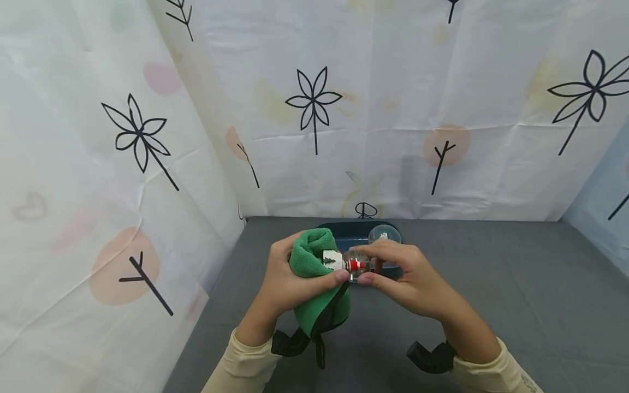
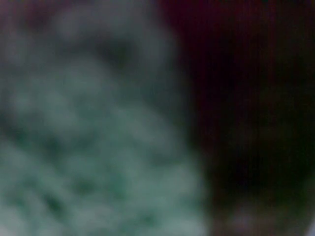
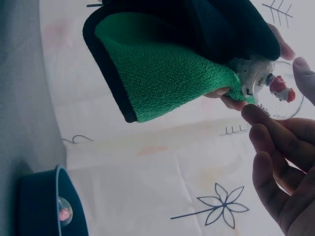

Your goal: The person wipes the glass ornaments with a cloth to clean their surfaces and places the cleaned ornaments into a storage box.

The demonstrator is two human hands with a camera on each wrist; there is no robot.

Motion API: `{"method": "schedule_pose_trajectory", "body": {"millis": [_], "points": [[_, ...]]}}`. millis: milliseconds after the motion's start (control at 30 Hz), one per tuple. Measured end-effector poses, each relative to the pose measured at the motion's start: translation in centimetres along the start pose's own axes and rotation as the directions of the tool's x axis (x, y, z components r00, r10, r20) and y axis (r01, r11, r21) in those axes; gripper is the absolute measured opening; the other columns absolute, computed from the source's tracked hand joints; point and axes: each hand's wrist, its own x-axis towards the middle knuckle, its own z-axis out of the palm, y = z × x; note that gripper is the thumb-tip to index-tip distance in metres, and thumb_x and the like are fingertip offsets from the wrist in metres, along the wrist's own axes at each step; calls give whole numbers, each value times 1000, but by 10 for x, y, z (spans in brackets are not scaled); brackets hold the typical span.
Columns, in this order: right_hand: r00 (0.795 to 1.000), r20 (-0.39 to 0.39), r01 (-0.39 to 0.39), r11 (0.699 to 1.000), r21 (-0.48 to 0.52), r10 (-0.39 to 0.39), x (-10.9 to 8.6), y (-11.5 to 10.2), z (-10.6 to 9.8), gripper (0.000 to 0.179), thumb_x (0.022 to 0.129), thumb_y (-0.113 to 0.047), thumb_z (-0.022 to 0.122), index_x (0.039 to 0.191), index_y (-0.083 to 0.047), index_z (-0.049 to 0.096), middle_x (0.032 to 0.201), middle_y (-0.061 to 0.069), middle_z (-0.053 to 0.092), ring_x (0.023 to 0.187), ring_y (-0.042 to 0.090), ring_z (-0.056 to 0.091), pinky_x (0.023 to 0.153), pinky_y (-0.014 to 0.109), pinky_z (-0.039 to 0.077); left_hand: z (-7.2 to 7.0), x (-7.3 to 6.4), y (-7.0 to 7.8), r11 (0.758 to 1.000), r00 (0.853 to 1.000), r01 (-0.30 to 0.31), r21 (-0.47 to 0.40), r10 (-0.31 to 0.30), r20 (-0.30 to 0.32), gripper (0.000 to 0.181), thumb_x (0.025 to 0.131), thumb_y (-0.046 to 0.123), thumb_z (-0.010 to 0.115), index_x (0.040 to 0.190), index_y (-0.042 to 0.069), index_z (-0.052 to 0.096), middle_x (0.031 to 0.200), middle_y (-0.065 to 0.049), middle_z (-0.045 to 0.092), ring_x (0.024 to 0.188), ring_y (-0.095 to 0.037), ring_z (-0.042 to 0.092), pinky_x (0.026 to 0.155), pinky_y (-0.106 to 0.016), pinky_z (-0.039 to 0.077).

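A small snow globe [image 1: 356, 264] with a red and white figure inside lies tilted sideways between my two hands. My left hand [image 1: 290, 278] grips a green cloth [image 1: 314, 256] with a dark edge, wrapped about the globe's white base [image 1: 333, 260], its thumb reaching to the glass. With thumb and fingers my right hand [image 1: 405, 275] pinches the glass ball from the other side. In the right wrist view the snow globe [image 3: 279, 91] shows its figure clearly, and the cloth [image 3: 167, 69] hangs beside it. Blurred green cloth [image 2: 98, 162] fills much of the left wrist view.
Behind my hands a dark blue tray [image 1: 346, 229] stands on the grey table [image 1: 491, 284]. Inside it is a second glass globe [image 1: 385, 234]. A white patterned curtain [image 1: 373, 109] closes off the back and sides.
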Motion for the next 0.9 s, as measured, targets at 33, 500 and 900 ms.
{"method": "schedule_pose_trajectory", "body": {"millis": [33,500,900], "points": [[1000,-2,4,1000,1,-4,0,0,0,38,95,-14,80,132,-9,72,95,-10,67,83,8,58,70,21,51,0,0,0,1000,1000,0,1,0,0,38,78,10,94,110,13,75,98,-7,78,80,-21,76,70,-38,66],[999,-20,35,999,-33,-35,1,-2,1,51,89,-13,87,137,-10,71,93,-10,62,86,10,54,72,25,47,-1,0,-1,999,1000,15,31,-14,-25,35,77,13,94,106,15,74,93,-5,75,77,-20,75,67,-39,66],[976,-71,206,978,-22,-207,3,0,3,42,97,-24,79,135,-5,72,125,11,72,112,15,65,81,21,56,-3,0,-2,1000,1000,4,28,-3,-25,34,76,12,94,103,15,74,89,-5,73,74,-20,73,65,-37,65]]}}
